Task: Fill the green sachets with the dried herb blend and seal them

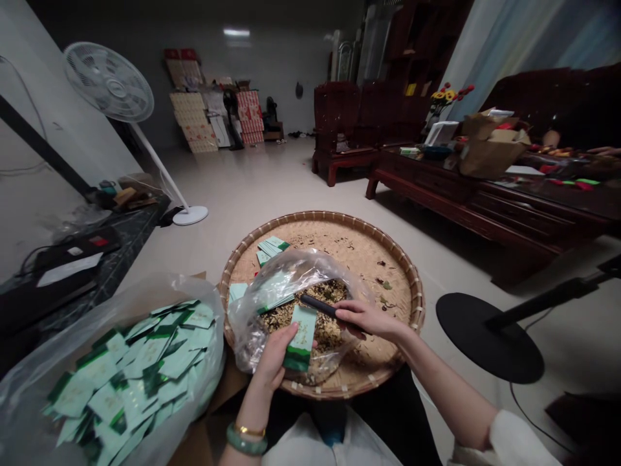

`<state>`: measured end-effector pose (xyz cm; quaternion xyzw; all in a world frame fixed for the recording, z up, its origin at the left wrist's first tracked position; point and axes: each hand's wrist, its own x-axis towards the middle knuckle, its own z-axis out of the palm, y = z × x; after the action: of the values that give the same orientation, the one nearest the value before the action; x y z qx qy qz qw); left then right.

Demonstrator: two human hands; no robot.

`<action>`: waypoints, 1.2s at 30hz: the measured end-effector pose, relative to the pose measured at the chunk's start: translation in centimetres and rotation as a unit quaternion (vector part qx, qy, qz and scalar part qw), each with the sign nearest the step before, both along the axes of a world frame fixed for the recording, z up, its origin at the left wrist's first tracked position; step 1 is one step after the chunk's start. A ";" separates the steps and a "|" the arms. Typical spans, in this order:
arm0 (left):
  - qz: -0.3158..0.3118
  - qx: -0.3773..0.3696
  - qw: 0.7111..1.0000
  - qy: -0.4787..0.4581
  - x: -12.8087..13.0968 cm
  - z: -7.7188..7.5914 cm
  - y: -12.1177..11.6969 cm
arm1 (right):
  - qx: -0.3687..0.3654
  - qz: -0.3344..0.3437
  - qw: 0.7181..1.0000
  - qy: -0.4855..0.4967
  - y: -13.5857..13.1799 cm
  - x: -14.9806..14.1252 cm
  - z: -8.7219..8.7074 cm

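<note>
Packets (pixel 123 382) in pale and dark green lie heaped at about 8 o'clock, inside a clear plastic bag (pixel 206 310) that sits in a cardboard box (pixel 228 388). The left hand (pixel 274 359) is closed on a single packet (pixel 301 336), pinching its lower part between thumb and fingers and holding it nearly upright over a second clear bag (pixel 310 265). That bag lies open on a round woven bamboo tray (pixel 416 291) and holds a mass of dried plant matter (pixel 301 317), with a few more packets (pixel 272 249) resting on the tray at about 11 o'clock from it. The right hand (pixel 369 320) is curled around a slim black stick (pixel 320 307), whose tip points left and sits just above the held packet, inside the bag's mouth. A jade bangle (pixel 245 440) and a gold bracelet (pixel 250 430) circle the left wrist. Farther out, a round black stand base (pixel 485 336) sits on the floor at 3 o'clock, and a standing fan (pixel 109 84) is at 11 o'clock. At 1 o'clock, a dark wooden worktop (pixel 514 207) carries a cardboard carton (pixel 490 152) — a co-worker's hand (pixel 604 151) reaches in beyond it.
</note>
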<state>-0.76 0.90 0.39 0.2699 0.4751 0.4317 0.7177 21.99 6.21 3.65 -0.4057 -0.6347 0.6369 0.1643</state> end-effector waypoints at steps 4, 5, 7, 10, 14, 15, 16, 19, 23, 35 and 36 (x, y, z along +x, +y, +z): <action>-0.008 0.003 1.000 0.018 0.1 -0.1 0.1 | 0.015 0.019 0.999 -0.029 -0.3 0.0 0.4; -0.015 0.008 1.000 0.025 0.1 0.0 0.1 | 0.027 0.026 0.998 -0.040 -0.4 -0.2 0.6; -0.027 0.015 0.999 0.035 0.3 0.1 0.1 | 0.073 0.028 0.995 -0.060 -0.6 -0.7 1.0; -0.037 0.029 0.998 0.042 0.2 0.4 0.3 | 0.181 0.030 0.979 -0.084 -0.8 -1.2 1.5; -0.008 0.058 0.998 0.013 0.1 0.9 0.8 | 0.244 0.049 0.962 -0.113 -1.0 -1.2 1.5; 0.003 0.059 0.998 0.007 0.1 0.9 1.0 | 0.248 0.052 0.960 -0.118 -1.0 -1.2 1.4; 0.012 0.059 0.998 0.007 0.2 1.0 1.1 | 0.252 0.054 0.958 -0.124 -1.1 -1.2 1.4; 0.031 0.075 0.996 0.031 0.8 0.9 1.4 | 0.255 0.054 0.954 -0.148 -1.4 -1.6 1.3; 0.033 0.103 0.992 0.063 1.5 0.5 1.3 | 0.262 0.040 0.951 -0.158 -1.7 -2.7 1.5; -0.045 0.102 0.980 0.166 0.5 0.4 0.5 | 0.073 0.006 0.996 -0.041 -1.4 -2.7 0.4; -0.044 0.105 0.979 0.170 0.4 0.3 0.5 | 0.048 0.008 0.998 -0.033 -1.4 -2.5 0.2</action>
<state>-0.38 1.38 0.73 0.4335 0.5296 0.3951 0.6127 19.52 4.81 3.86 -0.4133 -0.6725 0.5934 0.1576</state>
